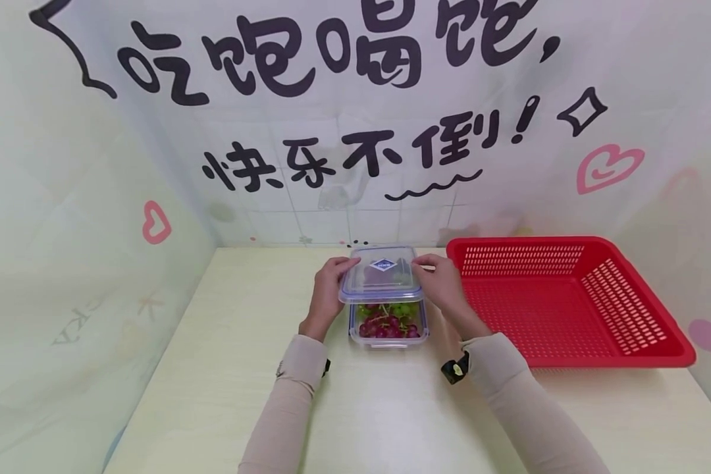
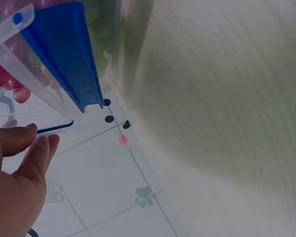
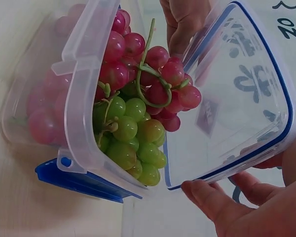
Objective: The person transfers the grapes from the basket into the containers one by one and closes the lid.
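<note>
Both hands hold a clear rectangular lid [image 1: 385, 280] with a blue seal by its opposite sides. My left hand [image 1: 330, 289] pinches the left edge between thumb and fingers, while my right hand [image 1: 444, 283] grips the right edge. The lid is tilted above a clear plastic food container [image 1: 389, 342], with a gap at the near side. Red grapes [image 3: 175, 86] and green grapes [image 3: 130, 131] heap above the container's rim in the right wrist view. A blue side latch [image 2: 64, 54] hangs folded down in the left wrist view, and another latch [image 3: 84, 180] stands swung out.
A red plastic basket [image 1: 533, 309] with perforated walls stands on the pale wooden table [image 1: 243, 342], just right of my right hand. Behind the table hangs a white printed sheet [image 1: 332, 217] with black lettering; it also covers the sides.
</note>
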Tool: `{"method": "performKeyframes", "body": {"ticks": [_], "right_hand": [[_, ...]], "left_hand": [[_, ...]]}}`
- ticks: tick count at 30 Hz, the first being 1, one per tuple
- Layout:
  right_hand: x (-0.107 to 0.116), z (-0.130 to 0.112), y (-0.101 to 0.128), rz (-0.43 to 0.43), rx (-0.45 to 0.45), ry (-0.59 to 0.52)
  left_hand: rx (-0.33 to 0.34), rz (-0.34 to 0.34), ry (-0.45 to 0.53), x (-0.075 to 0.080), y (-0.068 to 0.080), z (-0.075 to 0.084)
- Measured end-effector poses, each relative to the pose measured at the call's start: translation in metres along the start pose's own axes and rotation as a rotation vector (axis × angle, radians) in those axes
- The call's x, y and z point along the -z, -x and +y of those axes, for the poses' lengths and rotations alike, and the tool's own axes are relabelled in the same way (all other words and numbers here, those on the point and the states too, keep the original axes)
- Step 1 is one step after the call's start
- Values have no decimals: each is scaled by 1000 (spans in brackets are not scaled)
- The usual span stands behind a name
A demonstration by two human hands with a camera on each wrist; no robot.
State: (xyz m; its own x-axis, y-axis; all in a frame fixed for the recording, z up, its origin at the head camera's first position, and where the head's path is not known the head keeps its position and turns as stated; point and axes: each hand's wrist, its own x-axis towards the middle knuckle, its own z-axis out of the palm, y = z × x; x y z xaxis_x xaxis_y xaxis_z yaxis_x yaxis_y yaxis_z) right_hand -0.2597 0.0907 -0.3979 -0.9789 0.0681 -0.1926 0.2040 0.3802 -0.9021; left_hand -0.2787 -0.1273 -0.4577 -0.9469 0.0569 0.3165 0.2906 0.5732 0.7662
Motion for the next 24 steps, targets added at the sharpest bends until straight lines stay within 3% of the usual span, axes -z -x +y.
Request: {"method": "performKeyframes", "body": {"ticks": [6,15,19,24], "right_hand": [[-6,2,2,-47,5,68],[-7,8,1,-42,18,167],[-7,10,1,-51,-2,174],[-8,11,2,-50,12,185]], "left_hand": [[-23,-87,-55,-2,5,-10],[-76,-233,-180,1,10,-19],[-65,-211,-121,5,7,-20],[86,-110,61,7,-1,-8]]}}
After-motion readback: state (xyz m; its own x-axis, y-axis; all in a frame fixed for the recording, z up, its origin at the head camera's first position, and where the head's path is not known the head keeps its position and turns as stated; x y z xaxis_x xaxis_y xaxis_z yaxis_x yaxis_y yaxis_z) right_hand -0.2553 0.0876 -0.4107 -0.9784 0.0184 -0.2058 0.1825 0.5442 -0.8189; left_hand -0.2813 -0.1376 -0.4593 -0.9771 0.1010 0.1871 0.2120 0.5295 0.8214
